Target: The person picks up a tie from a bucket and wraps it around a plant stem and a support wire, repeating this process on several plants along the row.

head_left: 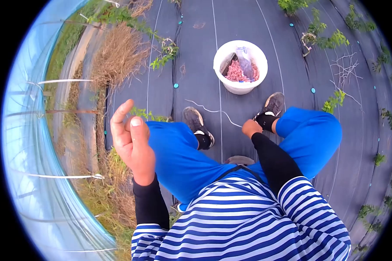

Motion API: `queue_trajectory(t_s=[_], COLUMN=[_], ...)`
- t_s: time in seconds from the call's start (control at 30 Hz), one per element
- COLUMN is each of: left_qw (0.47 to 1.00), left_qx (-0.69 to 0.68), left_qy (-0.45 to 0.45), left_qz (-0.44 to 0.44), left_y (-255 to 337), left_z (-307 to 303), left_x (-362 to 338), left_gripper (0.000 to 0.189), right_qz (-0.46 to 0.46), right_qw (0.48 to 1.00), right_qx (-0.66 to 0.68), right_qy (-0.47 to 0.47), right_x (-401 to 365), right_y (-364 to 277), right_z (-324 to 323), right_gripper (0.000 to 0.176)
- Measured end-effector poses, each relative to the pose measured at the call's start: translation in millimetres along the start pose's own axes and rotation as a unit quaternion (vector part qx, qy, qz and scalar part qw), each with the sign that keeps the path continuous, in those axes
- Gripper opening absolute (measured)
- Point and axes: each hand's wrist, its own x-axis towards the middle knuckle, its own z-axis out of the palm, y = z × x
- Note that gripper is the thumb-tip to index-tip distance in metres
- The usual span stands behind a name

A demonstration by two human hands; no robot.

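Note:
My right hand [251,127] is closed in front of my right shoe, low between my knees. From it a thin pale string [213,110] runs leftward in a loose wave, its far end near my left shoe. My left hand [133,141] is raised off to the left, beside my left knee. Its fingers are partly bent and stand apart from the thumb, with nothing seen in them. Ahead of my feet stands a white bucket [239,90] holding pink strands [237,73] and a clear plastic item, perhaps a bottle or bag [245,63].
Black ground sheet [196,52] with pale lines and round turquoise pegs [176,85] covers the floor. Green plants [165,54] grow through it on both sides. Dry grass [117,56] and blue sheeting [30,130] lie to the left. Bare twigs [346,69] rest at right.

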Motion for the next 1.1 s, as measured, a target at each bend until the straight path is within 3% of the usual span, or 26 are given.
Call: queue_trajectory(t_s=[0.13,0.23,0.33,0.4,0.43,0.47,0.53,0.57,0.63,0.73,0.83,0.93,1.0,1.1], left_qw=[0.998,0.996,0.992,0.989,0.987,0.983,0.981,0.974,0.963,0.959,0.962,0.957,0.952,0.934], left_qx=[-0.011,0.005,0.022,-0.053,-0.070,-0.087,-0.101,-0.136,-0.170,-0.184,-0.182,-0.197,-0.217,-0.269], left_qy=[-0.048,-0.081,-0.124,-0.128,-0.131,-0.135,-0.127,-0.125,-0.108,-0.104,-0.099,-0.088,-0.077,-0.066], left_qz=[0.044,0.042,0.009,-0.050,-0.066,-0.083,-0.108,-0.134,-0.177,-0.186,-0.180,-0.193,-0.200,-0.227], left_y=[11,7,-13,-22,-32,-38,-43,-46,-46,-49,-53,-54,-46,-49], left_z=[15,36,55,68,75,82,93,95,101,99,98,89,90,89], left_x=[14,19,29,36,42,47,55,59,62,63,59,53,50,52], left_gripper=[0.032,0.034,0.034,0.032,0.033,0.034,0.033,0.032,0.031,0.032,0.033,0.034,0.031,0.029], right_qz=[0.002,0.040,0.018,-0.046,-0.144,-0.079,-0.174,-0.168,-0.119,-0.137,-0.119,-0.106,-0.090,-0.196], right_qw=[1.000,0.999,0.999,0.991,0.978,0.990,0.980,0.981,0.991,0.987,0.983,0.980,0.982,0.964], right_qx=[0.002,0.018,0.015,-0.028,-0.077,-0.025,-0.061,-0.064,-0.027,-0.063,-0.114,-0.162,-0.166,0.034], right_qy=[-0.004,-0.008,-0.026,-0.120,-0.133,-0.115,-0.077,-0.078,-0.057,-0.052,-0.079,-0.039,0.001,0.174], right_x=[1,-2,-1,4,2,-7,-13,-16,-65,-95,-138,-195,-232,-269], right_y=[0,-1,2,1,1,8,19,26,8,8,20,43,70,139], right_z=[9,7,5,9,5,3,7,8,-37,-65,-118,-183,-231,-280], right_gripper=[0.026,0.027,0.028,0.028,0.028,0.028,0.024,0.024,0.024,0.019,0.020,0.020,0.017,0.013])
